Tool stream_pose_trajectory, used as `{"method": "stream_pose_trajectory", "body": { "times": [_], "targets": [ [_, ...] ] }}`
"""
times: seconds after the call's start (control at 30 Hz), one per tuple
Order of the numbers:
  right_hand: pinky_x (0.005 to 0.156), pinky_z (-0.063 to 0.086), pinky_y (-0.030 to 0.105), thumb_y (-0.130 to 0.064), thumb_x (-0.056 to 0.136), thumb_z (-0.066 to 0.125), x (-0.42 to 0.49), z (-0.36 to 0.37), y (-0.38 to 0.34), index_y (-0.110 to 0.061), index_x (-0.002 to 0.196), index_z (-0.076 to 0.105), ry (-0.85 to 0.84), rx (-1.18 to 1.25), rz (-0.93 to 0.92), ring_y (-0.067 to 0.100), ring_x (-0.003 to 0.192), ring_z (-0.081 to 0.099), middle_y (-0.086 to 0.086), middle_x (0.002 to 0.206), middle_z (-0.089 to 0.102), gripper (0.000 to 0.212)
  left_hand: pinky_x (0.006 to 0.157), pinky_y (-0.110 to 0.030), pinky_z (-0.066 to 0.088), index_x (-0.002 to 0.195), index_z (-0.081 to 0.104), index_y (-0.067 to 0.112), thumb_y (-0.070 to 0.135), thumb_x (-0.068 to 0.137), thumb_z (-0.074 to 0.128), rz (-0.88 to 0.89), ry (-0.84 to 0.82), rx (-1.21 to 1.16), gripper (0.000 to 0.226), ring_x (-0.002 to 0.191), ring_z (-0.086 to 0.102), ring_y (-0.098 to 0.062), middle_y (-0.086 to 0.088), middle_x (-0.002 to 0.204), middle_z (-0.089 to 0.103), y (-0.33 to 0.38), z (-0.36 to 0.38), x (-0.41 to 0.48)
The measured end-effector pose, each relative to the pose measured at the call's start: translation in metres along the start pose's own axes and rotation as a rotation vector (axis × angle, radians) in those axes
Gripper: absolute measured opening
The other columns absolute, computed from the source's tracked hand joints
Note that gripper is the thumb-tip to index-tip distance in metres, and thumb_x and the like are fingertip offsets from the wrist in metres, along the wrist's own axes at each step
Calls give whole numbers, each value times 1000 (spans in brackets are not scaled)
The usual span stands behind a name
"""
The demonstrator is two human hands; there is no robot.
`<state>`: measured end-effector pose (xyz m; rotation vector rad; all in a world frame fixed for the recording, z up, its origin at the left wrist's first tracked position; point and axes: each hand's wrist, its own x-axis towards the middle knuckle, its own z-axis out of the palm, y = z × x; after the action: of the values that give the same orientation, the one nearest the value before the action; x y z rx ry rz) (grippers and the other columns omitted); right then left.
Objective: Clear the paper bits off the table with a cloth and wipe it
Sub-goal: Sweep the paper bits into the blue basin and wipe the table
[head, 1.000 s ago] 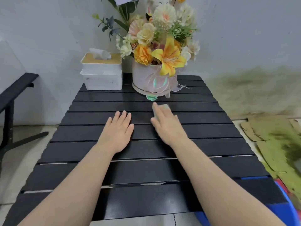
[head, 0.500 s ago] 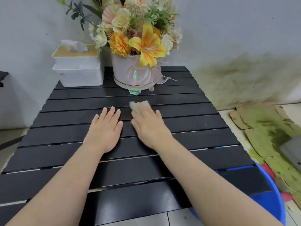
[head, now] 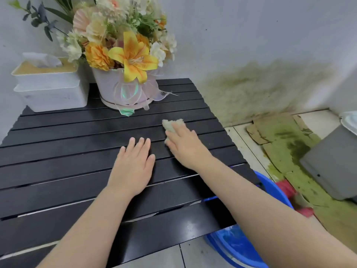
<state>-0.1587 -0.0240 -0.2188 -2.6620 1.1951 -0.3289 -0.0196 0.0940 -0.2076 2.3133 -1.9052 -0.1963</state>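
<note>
Poking past right hand [head: 186, 149] – pale, fuzzy, crumpled cloth [head: 171, 124].

We count two bare hands, a left hand [head: 133, 167] and a right hand [head: 185, 147], one pale cloth [head: 171, 125], one black slatted table [head: 58, 151], one tissue box [head: 50, 88], one flower arrangement [head: 123, 55] and one blue basin [head: 237, 246].

The right hand [head: 185, 149] covers most of the cloth [head: 171, 125]. The table [head: 58, 190] is cut off at left and bottom; the flowers' [head: 123, 35] tops leave the frame.
</note>
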Motion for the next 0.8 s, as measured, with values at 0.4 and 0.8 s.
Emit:
{"method": "stream_pose_trajectory", "body": {
  "times": [0.4, 0.8],
  "targets": [
    [110, 23, 52, -31, 99, 35, -12, -19, 32, -18, 141, 41, 71, 5, 271, 26, 141, 19, 4, 153, 28, 44, 119, -41, 1, 148, 5, 20, 36, 98, 16, -58, 5, -22, 54, 146, -5, -21, 0, 160, 1, 13, 14, 1],
    [112, 18, 54, -34, 101, 26, -110, -22, 3, -24, 140, 40, 62, -46, 368, 22, 145, 10, -2, 158, 19, 43, 118, -44, 11, 146, 18, 13, 28, 97, 23, -99, 8, -105, 51, 144, 10, -24, -6, 156, 19, 26, -1, -25]
  ]
}}
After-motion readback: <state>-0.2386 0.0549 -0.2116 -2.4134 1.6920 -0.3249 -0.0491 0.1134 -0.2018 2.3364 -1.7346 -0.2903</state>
